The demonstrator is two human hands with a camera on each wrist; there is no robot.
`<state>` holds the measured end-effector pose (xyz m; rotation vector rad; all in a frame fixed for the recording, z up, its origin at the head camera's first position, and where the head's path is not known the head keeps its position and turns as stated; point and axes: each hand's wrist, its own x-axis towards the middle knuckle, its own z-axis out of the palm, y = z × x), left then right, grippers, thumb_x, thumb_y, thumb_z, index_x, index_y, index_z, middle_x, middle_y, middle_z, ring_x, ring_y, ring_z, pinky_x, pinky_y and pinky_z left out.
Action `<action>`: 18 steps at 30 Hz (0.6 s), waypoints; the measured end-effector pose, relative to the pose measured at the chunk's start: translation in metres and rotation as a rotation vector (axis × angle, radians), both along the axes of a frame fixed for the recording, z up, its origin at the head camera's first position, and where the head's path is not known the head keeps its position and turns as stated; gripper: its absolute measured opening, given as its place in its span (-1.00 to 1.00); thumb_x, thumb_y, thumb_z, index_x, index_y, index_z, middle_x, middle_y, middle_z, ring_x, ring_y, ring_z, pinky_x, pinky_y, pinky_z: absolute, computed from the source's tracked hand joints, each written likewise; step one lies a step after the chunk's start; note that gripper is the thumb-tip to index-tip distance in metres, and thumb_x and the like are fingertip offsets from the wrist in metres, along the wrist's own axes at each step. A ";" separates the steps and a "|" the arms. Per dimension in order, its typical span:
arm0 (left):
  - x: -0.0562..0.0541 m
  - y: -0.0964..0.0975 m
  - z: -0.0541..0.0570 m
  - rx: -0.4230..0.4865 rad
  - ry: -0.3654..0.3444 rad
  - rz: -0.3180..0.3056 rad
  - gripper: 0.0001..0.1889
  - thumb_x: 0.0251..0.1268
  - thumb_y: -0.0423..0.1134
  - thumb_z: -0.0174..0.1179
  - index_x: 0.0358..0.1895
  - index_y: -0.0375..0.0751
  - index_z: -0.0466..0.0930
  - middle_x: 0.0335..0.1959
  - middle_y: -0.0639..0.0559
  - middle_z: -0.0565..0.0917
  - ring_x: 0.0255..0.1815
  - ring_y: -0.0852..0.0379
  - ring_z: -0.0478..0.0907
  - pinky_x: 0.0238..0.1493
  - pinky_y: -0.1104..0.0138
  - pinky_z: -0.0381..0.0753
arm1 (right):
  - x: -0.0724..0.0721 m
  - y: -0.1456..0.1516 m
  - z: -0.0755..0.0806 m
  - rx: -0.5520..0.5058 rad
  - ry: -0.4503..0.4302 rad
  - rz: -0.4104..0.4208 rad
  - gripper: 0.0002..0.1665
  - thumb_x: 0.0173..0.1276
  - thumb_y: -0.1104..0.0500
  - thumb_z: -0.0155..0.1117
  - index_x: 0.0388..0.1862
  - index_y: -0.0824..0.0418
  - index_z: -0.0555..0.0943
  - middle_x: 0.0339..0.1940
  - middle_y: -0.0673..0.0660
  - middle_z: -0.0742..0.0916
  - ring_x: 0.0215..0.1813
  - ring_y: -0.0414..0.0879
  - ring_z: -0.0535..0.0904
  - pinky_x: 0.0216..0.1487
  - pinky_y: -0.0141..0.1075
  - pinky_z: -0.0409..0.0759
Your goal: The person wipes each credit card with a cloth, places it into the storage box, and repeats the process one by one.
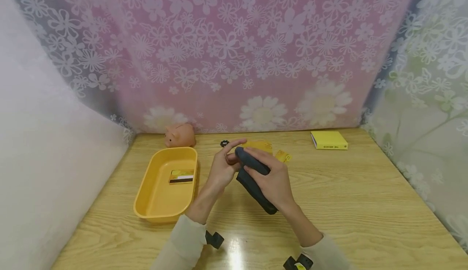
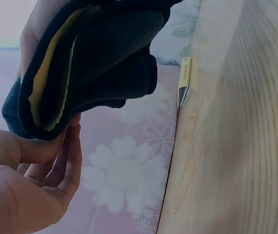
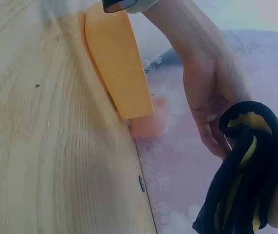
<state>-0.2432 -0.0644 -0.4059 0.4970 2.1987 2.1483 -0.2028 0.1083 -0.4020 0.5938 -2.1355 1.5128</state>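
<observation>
A dark navy folded cloth with a yellow inner side (image 2: 114,53) is held up above the table between the two hands. In the head view, the right hand (image 1: 274,180) grips the dark cloth (image 1: 257,191) from the right, thumb and fingers across its folds. The left hand (image 1: 221,168) is at the cloth's upper left end, one finger stretched past it. From the left wrist, the left hand's (image 2: 36,180) thumb and fingertips meet at the cloth's lower edge. The right wrist view shows the yellow side between the layers of the rolled cloth (image 3: 241,165).
A yellow tray (image 1: 164,209) with a bank card (image 1: 181,176) inside stands at left. Behind it sits a pink piggy bank (image 1: 180,135). A black chip (image 1: 224,143), yellow paper (image 1: 258,145) and a yellow card (image 1: 282,156) lie beyond the hands. A yellow book (image 1: 329,140) lies at back right.
</observation>
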 end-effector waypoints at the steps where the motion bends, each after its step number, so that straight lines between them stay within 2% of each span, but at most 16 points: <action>1: 0.000 0.000 0.000 -0.003 0.001 0.000 -0.28 0.38 -0.67 0.11 0.46 0.13 0.51 -0.06 -0.09 0.83 0.01 -0.01 0.76 -0.01 0.25 0.74 | 0.000 0.000 0.000 0.006 -0.006 -0.014 -0.41 0.30 0.30 0.55 0.30 -0.01 0.71 0.26 0.03 0.74 0.27 0.06 0.66 0.17 0.03 0.72; 9: 0.000 0.000 0.000 -0.015 -0.057 0.078 -0.32 0.33 -0.58 0.30 0.41 0.17 0.56 -0.07 -0.13 0.81 -0.09 0.01 0.73 0.07 0.15 0.75 | -0.006 0.011 -0.001 0.010 -0.095 -0.126 -0.41 0.32 0.27 0.55 0.31 -0.07 0.71 0.26 0.04 0.73 0.27 0.12 0.66 0.12 0.08 0.73; 14: -0.001 -0.004 0.003 0.014 -0.059 0.107 -0.35 0.34 -0.57 0.30 0.39 0.16 0.58 -0.09 -0.17 0.78 -0.07 -0.01 0.71 0.10 0.13 0.75 | -0.012 0.025 0.002 -0.004 -0.072 -0.193 -0.40 0.29 0.28 0.57 0.31 -0.04 0.71 0.26 0.05 0.74 0.31 0.08 0.64 0.23 0.04 0.68; 18: -0.002 -0.006 0.005 0.035 -0.066 0.110 -0.36 0.34 -0.56 0.29 0.38 0.15 0.59 -0.14 -0.11 0.76 -0.07 0.03 0.69 0.12 0.15 0.74 | -0.017 0.036 0.003 -0.022 -0.067 -0.249 -0.41 0.28 0.28 0.58 0.29 -0.03 0.72 0.24 0.06 0.74 0.25 0.08 0.68 0.12 0.00 0.73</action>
